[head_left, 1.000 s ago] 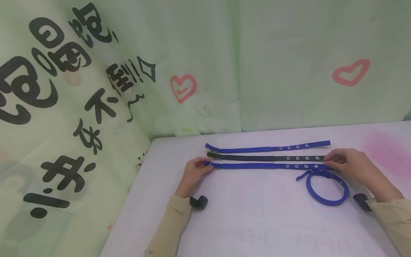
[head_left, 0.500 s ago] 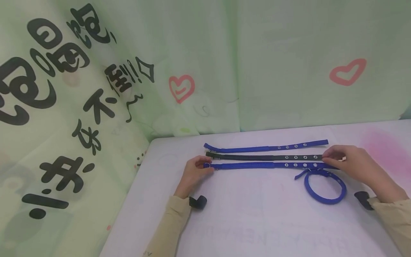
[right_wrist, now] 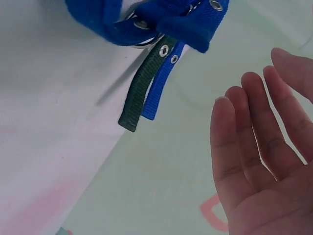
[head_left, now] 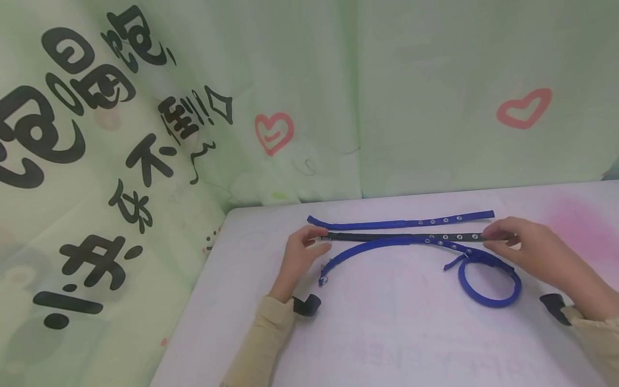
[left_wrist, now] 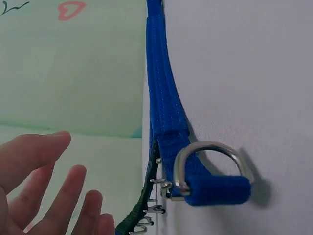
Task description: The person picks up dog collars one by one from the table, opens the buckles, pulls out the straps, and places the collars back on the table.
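"Where was the dark strap (head_left: 372, 236) when you looked?"

"Along the table (head_left: 387, 338), stretched sideways between the person's two hands. Taking its middle as the clock's centre, the left hand (head_left: 299, 259) was at nine, thumb and fingers apart around the buckle end; I couldn't tell whether they touched it."

"And the right hand (head_left: 544, 248)?"

"At three, by the end past the metal holes. Its fingers were nearly straight and the thumb stood away from them; seen from the right wrist, the strap's tip was clear of them."

"What about the blue ones?"

"The far blue strap (head_left: 372, 225) lay at twelve, apart from both hands. The near blue strap (head_left: 372, 245) bowed up beside the dark one in the middle, its buckle end curving round to eight, where a metal ring (left_wrist: 211, 145) stuck up. Its other end ran to the blue loop (head_left: 494, 302) at four."

"And behind all that?"

"A pale green curtain (head_left: 411, 134), with a red heart (head_left: 290, 129) at ten."
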A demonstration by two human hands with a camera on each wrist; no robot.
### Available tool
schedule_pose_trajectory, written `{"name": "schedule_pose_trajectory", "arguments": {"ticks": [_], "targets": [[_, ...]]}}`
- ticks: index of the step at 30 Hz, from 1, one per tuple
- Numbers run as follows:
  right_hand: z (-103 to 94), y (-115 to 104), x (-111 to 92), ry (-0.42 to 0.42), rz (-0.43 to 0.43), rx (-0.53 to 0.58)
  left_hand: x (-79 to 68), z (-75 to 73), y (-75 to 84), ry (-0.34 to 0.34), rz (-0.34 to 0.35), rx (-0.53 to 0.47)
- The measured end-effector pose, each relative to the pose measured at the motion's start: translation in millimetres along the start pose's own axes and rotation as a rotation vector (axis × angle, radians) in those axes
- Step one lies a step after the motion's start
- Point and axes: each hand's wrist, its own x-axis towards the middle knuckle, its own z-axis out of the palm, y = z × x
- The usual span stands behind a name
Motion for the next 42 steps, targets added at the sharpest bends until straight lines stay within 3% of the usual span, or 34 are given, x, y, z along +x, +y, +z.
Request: {"name": "schedule_pose_trajectory", "arguments": {"ticks": [3,8,11,19,25,32,37,42], "targets": [[0.3,-1.8,-1.3,-0.057,0.017,-0.005,-0.8,5.4,1.3,-0.043,-0.02,0.073],[2.9,3.6,-3.3,-0.169,0.045,-0.034,-6.1,10.0,-2.9,-0.108,-0.124,0.227],[6.1,9.9,-5.3,-0.192,0.038,-0.041,-10.3,10.1,-4.2,-0.13,-0.166,0.273],[9.9,17.8,-9.1,-0.133,-0.016,-0.056,-10.0,7.7,-9.4,-0.196,-0.118,0.292],[6.8,19.2,-6.6,-0.077,-0.016,-0.074,-5.2,3.2,-13.8,-0.184,-0.132,0.296],[4.2,25.3,-1.8,-0.022,-0.058,-0.072,1.4,0.7,-13.8,-0.22,-0.134,0.344],[3.8,31.8,1.2,-0.062,-0.018,-0.051,6.3,2.1,-12.4,-0.216,-0.168,0.365],[-1.1,34.8,1.1,-0.075,0.066,-0.03,10.9,-0.9,-10.7,-0.192,-0.186,0.309]]}}
